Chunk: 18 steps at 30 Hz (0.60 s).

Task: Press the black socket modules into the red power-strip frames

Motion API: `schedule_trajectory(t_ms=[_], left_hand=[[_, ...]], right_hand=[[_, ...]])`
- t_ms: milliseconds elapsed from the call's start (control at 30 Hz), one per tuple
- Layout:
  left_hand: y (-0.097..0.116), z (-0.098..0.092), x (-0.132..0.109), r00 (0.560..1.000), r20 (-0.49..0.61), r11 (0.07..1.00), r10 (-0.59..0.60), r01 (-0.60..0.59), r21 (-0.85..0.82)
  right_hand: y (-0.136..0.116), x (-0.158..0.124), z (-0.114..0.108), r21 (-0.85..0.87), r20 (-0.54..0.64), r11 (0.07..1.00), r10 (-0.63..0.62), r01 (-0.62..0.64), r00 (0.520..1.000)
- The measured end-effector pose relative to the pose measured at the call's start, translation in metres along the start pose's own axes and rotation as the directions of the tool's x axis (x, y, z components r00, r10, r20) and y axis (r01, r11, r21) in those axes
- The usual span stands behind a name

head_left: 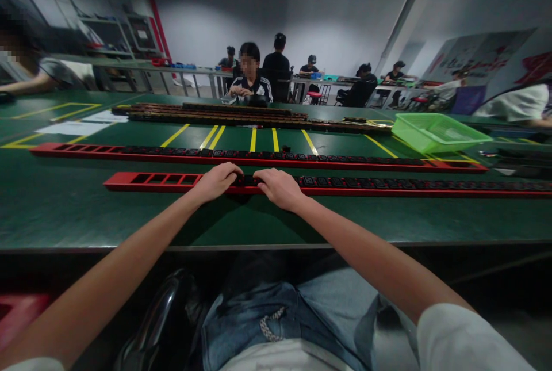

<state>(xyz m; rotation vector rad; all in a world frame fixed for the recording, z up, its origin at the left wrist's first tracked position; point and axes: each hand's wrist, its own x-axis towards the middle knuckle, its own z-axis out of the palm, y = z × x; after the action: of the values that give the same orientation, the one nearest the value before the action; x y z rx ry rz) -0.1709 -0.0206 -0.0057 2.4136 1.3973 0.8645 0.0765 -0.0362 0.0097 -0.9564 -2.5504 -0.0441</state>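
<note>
Rail [366,191], the nearer red one of two, runs across the green counter [107,218] close to its front edge, and that's where the action is! Left grip [218,180] curls over it, right grip [279,187] just beside, a narrow gap between them. Clamped on any of the black pieces [309,182]? Cannot tell! Open slots [175,179] to the left, pieces lined up to the right. Behind lies the second red rail [172,159], a green basket [448,144] beyond its right end.

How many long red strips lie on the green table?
2: the near strip, with the left hand and right hand on it, and the far strip beyond. The near one runs out of frame.
</note>
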Motion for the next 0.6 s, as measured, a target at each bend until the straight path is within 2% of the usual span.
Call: schedule_trajectory(t_ms=[367, 600], left_hand=[[-0.0056, -0.0004, 0.0025, 1.0, 0.025, 0.999, 0.003, -0.001, -0.053], [0.0, -0.0015, -0.0002, 1.0, 0.019, 0.999, 0.018, -0.017, -0.037]], right_hand=[[0.0009, 0.0006, 0.002, -0.024, -0.009, 1.0, -0.004, 0.004, 1.0], [0.0007, 0.0, -0.0004, -0.013, -0.01, 1.0, -0.017, 0.017, 1.0]])
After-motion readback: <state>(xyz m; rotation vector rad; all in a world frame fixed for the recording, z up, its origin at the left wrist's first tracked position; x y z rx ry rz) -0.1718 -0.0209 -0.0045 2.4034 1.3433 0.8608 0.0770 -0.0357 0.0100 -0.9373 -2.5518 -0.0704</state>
